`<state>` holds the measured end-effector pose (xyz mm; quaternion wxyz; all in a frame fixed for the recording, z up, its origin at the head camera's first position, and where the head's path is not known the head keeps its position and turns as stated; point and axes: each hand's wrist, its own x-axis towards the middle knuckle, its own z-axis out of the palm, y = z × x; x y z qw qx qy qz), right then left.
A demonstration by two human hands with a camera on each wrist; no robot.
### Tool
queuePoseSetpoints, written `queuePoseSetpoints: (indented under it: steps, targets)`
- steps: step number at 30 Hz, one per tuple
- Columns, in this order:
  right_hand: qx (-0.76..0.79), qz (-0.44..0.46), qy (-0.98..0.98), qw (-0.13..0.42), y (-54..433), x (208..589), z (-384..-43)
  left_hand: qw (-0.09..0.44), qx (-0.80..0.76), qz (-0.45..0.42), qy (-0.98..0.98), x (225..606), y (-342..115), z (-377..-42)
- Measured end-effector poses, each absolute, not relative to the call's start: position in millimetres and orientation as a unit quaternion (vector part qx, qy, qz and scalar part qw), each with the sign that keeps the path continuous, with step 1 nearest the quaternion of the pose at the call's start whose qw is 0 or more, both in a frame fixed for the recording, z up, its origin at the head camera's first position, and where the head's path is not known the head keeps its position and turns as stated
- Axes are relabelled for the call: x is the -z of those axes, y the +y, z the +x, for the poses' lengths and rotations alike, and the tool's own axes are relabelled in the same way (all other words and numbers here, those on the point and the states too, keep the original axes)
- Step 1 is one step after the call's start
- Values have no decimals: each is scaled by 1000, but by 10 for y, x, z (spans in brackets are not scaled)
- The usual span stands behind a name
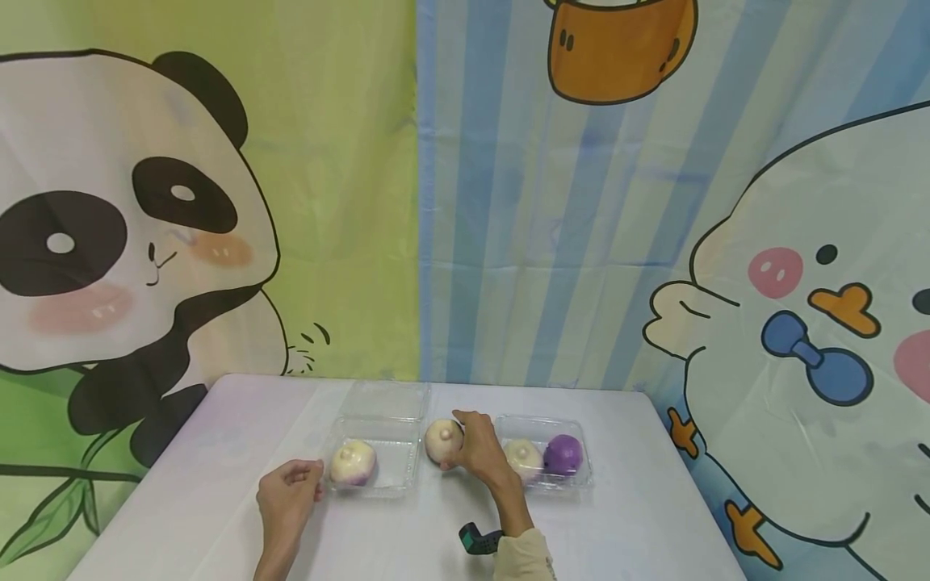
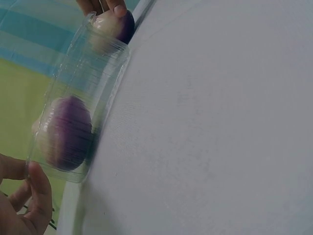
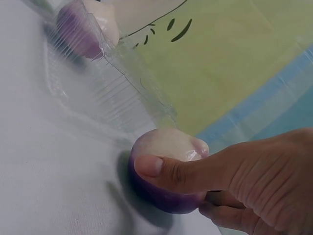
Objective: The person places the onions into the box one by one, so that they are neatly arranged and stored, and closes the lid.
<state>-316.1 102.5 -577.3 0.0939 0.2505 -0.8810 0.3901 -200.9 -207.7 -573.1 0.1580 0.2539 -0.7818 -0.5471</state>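
My left hand (image 1: 291, 494) pinches the near left rim of a clear plastic box (image 1: 395, 464) between thumb and finger. A white-and-purple turnip (image 1: 353, 463) sits in that box's left part. Just right of the box, my right hand (image 1: 485, 452) grips another turnip (image 1: 443, 440). In the right wrist view its thumb lies across this turnip (image 3: 168, 196), purple side toward the table. A second clear box (image 1: 581, 436), right of my right hand, holds a pale turnip (image 1: 523, 457) and a purple one (image 1: 563, 454). My right hand and wrist partly cover that box's left side.
The white table (image 1: 625, 516) carries both boxes. The left box's clear lid (image 1: 385, 399) is folded back behind it. A small dark device (image 1: 479, 539) is at my right wrist. A printed curtain (image 1: 494, 242) hangs behind the table.
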Motion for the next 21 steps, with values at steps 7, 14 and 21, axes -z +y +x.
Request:
queuePoseSetpoints:
  steps: [7, 14, 21]
  targets:
    - [-378, 234, -891, 95, 1030, 6240, -3432, 158, 543, 260, -783, 5743, -2074, -2016]
    - [-385, 253, -882, 94, 1029, 6093, -3349, 161, 543, 255, -784, 5750, -2080, -2017]
    - [-390, 243, -885, 75, 1003, 5933, -3257, 159, 545, 257, -782, 5753, -2081, -2021]
